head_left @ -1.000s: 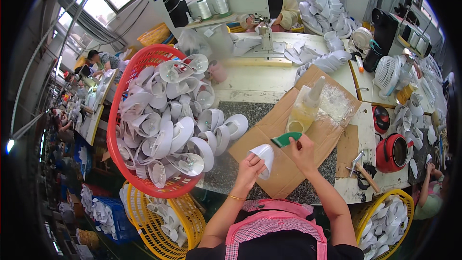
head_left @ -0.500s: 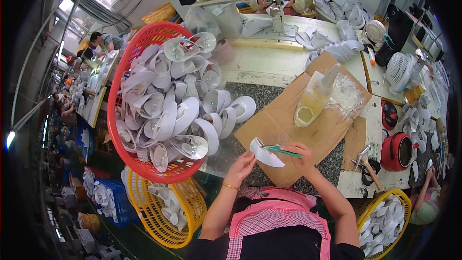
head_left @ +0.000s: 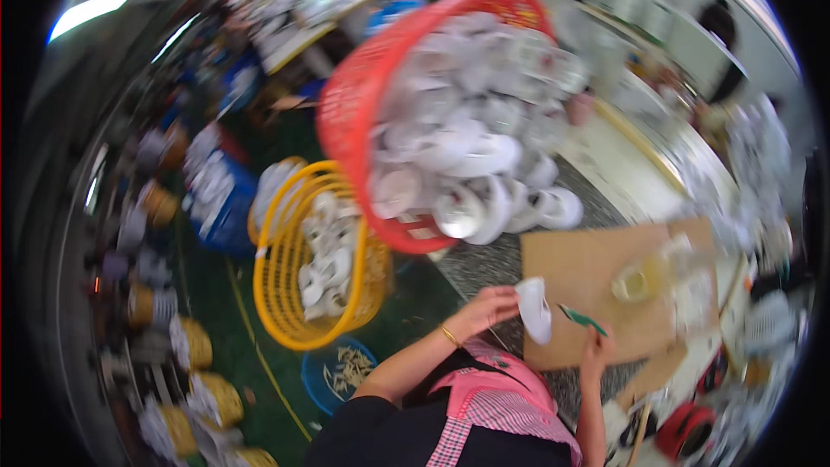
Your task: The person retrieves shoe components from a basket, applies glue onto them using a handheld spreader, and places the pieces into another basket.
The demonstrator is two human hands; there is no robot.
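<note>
My left hand [head_left: 487, 310] pinches a curved white shoe upper [head_left: 535, 311] between thumb and fingers, above the near edge of the cardboard [head_left: 562, 255]. To its right, my right hand [head_left: 596, 348] is closed on a slim green brush-like tool [head_left: 581, 320]. The tool points toward the upper with a small gap between them; its tip is blurred. Beyond, on the cardboard, a cut-open translucent plastic bottle [head_left: 635, 284] lies with something yellowish in it. A heap of white uppers [head_left: 471, 151], some with shiny insides, fills the red basket [head_left: 361, 95] on the left.
Left of the table, a yellow basket [head_left: 278, 316] of white pieces stands on the green floor, beside a blue basin [head_left: 318, 396] of scraps. Farther left is a blue crate [head_left: 229, 216]. At the right lie a hammer [head_left: 640, 434] and a red pot [head_left: 683, 429].
The view has swung left, so the table sits farther right and more floor shows. The green tool has come away from the upper, which now hangs more upright in my left hand.
</note>
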